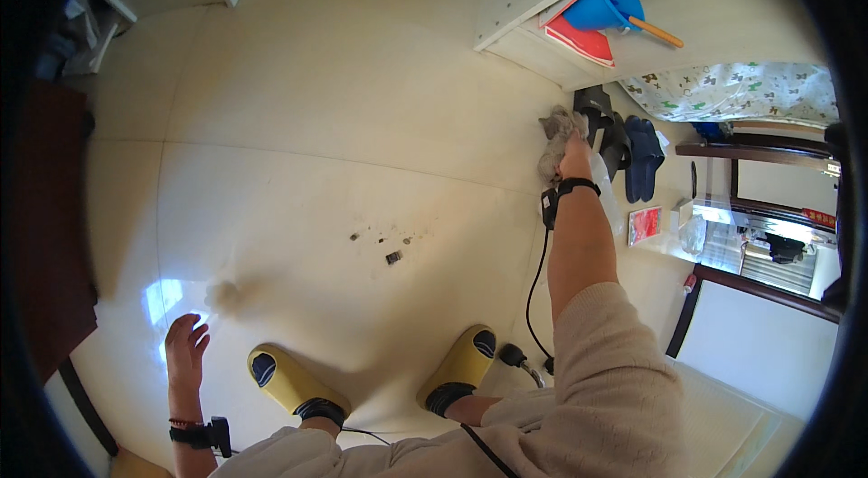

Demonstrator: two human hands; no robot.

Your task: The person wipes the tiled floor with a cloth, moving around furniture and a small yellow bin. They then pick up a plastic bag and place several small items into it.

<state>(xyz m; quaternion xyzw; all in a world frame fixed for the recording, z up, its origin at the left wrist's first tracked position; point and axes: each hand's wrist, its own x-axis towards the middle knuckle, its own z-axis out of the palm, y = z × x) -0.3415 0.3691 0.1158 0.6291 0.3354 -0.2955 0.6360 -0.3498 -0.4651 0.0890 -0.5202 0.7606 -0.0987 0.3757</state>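
Note:
My right hand (pixel 574 151) reaches far out to the right and is closed on a crumpled greyish-brown cloth (pixel 553 162) at the floor, beside a row of dark slippers. Over the tiles at the left hangs my left hand (pixel 185 342), its fingers slightly bent and apart, with nothing in it. Between the hands, small dark bits of debris (pixel 394 257) and crumbs lie scattered on the pale tiled floor (pixel 305 193). A black strap sits on each wrist.
A blue bucket (pixel 603 6) stands on a low shelf, upper right. Dark blue slippers (pixel 643 156) and a red packet (pixel 644 225) lie at the right. A black cable (pixel 530 295) runs beside my right yellow clog (pixel 461 363). Dark red furniture (pixel 51 220) stands at the left.

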